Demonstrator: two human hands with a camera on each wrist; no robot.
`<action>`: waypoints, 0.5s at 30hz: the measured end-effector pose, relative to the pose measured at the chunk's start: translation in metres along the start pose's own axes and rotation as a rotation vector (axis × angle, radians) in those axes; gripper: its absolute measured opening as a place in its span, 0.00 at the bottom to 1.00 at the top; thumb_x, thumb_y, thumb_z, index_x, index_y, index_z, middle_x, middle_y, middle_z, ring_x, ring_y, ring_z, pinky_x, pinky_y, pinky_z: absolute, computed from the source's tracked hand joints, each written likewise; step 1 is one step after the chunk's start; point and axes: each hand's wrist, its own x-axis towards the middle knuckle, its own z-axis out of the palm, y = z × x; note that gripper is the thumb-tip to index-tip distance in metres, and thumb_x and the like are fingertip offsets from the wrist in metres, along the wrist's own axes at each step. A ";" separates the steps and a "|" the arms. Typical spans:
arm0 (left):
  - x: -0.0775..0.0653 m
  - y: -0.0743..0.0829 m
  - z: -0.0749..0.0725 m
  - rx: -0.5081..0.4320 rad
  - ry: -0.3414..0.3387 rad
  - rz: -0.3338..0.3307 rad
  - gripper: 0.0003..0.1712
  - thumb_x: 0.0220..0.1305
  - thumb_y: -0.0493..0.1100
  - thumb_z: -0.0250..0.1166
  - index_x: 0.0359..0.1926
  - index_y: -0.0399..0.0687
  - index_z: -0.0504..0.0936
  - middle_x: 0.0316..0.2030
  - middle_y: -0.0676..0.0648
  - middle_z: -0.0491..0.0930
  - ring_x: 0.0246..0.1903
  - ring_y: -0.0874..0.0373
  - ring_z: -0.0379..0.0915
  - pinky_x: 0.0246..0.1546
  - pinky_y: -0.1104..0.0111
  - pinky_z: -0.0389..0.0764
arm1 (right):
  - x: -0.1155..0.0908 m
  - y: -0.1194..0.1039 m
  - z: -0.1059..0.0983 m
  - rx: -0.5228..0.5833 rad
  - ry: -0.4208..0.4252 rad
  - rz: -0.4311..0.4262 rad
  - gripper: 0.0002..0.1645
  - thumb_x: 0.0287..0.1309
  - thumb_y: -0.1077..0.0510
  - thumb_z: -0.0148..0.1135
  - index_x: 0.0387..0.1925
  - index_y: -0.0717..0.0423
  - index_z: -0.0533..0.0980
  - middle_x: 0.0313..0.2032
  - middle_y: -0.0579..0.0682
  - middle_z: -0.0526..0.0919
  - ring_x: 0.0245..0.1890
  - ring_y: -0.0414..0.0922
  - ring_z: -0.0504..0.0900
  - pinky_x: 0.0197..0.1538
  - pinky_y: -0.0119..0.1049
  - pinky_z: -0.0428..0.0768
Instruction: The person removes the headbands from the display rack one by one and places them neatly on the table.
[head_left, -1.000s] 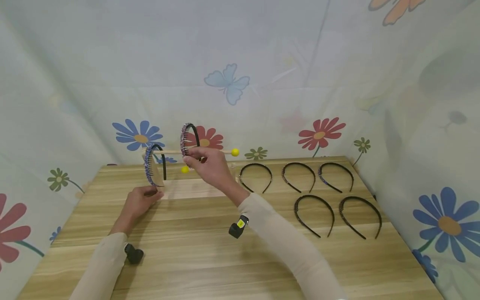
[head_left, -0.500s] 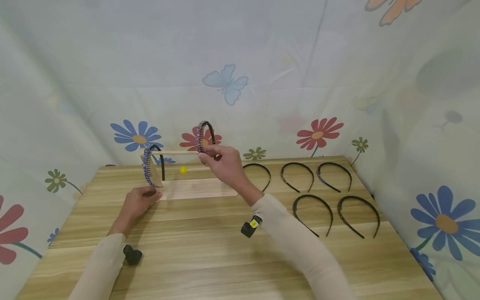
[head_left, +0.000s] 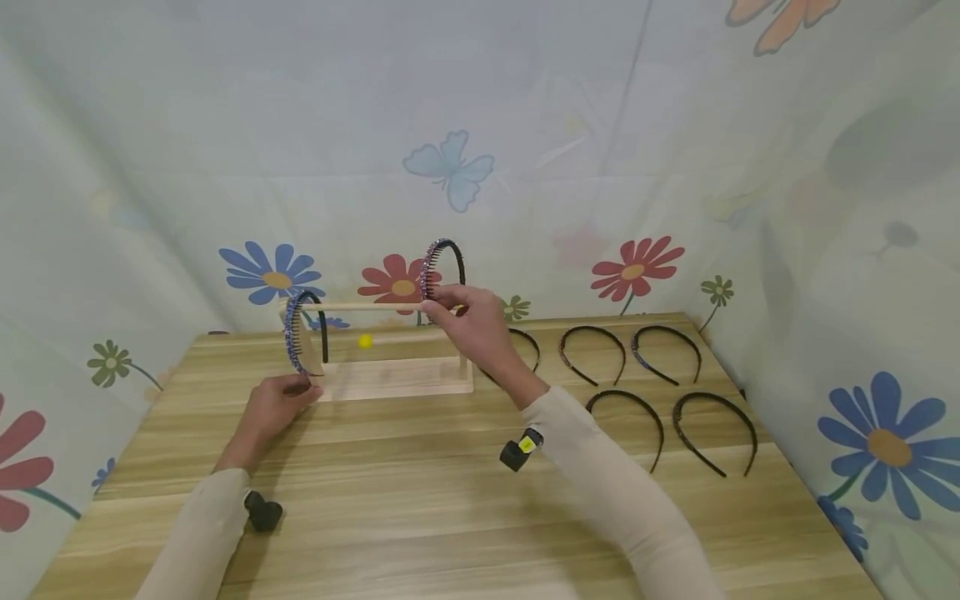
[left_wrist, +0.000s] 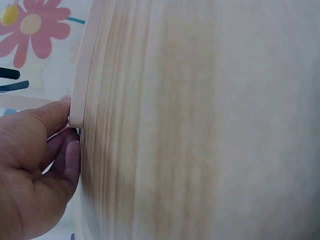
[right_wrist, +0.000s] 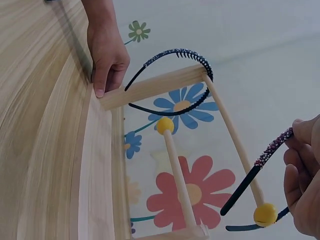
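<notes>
My left hand (head_left: 273, 412) pinches the left corner of a wooden headband rack's base (head_left: 397, 379); in the left wrist view, thumb and fingers meet at the base's edge (left_wrist: 82, 85). A blue-beaded toothed headband (head_left: 293, 337) hangs at the rack's left end, around its upright (right_wrist: 160, 86). My right hand (head_left: 480, 329) grips a second headband, with pinkish sparkling beads (head_left: 430, 268), near the right end of the upper rod (head_left: 360, 306). In the right wrist view, this headband's dark tips lie either side of the rod's yellow end ball (right_wrist: 265, 215). Fingers partly hide its band.
Several black headbands lie on the right of the wooden table (head_left: 420, 500), among them one at the front right (head_left: 738, 410); the leftmost is partly behind my right hand. A lower rod on the rack ends in another yellow ball (head_left: 365, 341). A flowered cloth (head_left: 450, 83) hangs behind.
My right hand has moved right along the upper rod with the pinkish headband, from mid-rod to near its right end. My left hand stays at the rack's corner.
</notes>
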 end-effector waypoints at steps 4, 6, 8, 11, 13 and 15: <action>0.000 0.000 0.000 0.002 0.003 0.003 0.25 0.72 0.53 0.65 0.57 0.36 0.84 0.54 0.33 0.84 0.56 0.35 0.78 0.53 0.44 0.78 | 0.000 0.001 -0.006 -0.012 0.008 0.004 0.15 0.65 0.53 0.70 0.47 0.59 0.87 0.33 0.49 0.90 0.31 0.41 0.85 0.36 0.29 0.82; 0.000 0.000 0.000 0.004 0.000 0.002 0.25 0.73 0.53 0.65 0.58 0.36 0.83 0.54 0.33 0.83 0.56 0.35 0.78 0.54 0.44 0.77 | 0.000 0.001 -0.009 -0.010 0.009 0.013 0.15 0.65 0.53 0.70 0.47 0.59 0.86 0.34 0.50 0.90 0.31 0.42 0.85 0.36 0.29 0.82; 0.000 0.001 0.000 0.004 -0.002 -0.002 0.25 0.73 0.53 0.65 0.58 0.37 0.83 0.55 0.33 0.83 0.56 0.35 0.78 0.55 0.44 0.77 | -0.001 0.001 -0.011 -0.008 0.008 0.026 0.15 0.65 0.54 0.70 0.47 0.60 0.86 0.34 0.51 0.90 0.31 0.43 0.85 0.36 0.29 0.82; 0.000 0.001 0.000 0.006 -0.007 -0.001 0.26 0.73 0.53 0.64 0.59 0.36 0.83 0.55 0.33 0.83 0.56 0.35 0.78 0.54 0.44 0.77 | -0.002 0.000 -0.014 0.000 0.005 0.046 0.15 0.65 0.54 0.70 0.47 0.60 0.86 0.35 0.52 0.90 0.31 0.45 0.86 0.36 0.30 0.82; 0.000 0.000 0.000 0.004 -0.006 -0.005 0.26 0.73 0.53 0.65 0.58 0.36 0.83 0.55 0.33 0.83 0.56 0.36 0.78 0.54 0.44 0.78 | -0.003 0.000 -0.015 0.004 0.004 0.057 0.15 0.65 0.54 0.70 0.47 0.60 0.86 0.35 0.52 0.90 0.31 0.46 0.87 0.36 0.30 0.82; 0.000 0.001 0.000 0.007 -0.004 -0.002 0.25 0.73 0.53 0.65 0.58 0.36 0.83 0.54 0.33 0.83 0.55 0.36 0.79 0.53 0.45 0.78 | -0.004 0.001 -0.017 0.000 0.007 0.059 0.14 0.65 0.54 0.71 0.46 0.60 0.86 0.34 0.52 0.90 0.31 0.47 0.87 0.36 0.31 0.83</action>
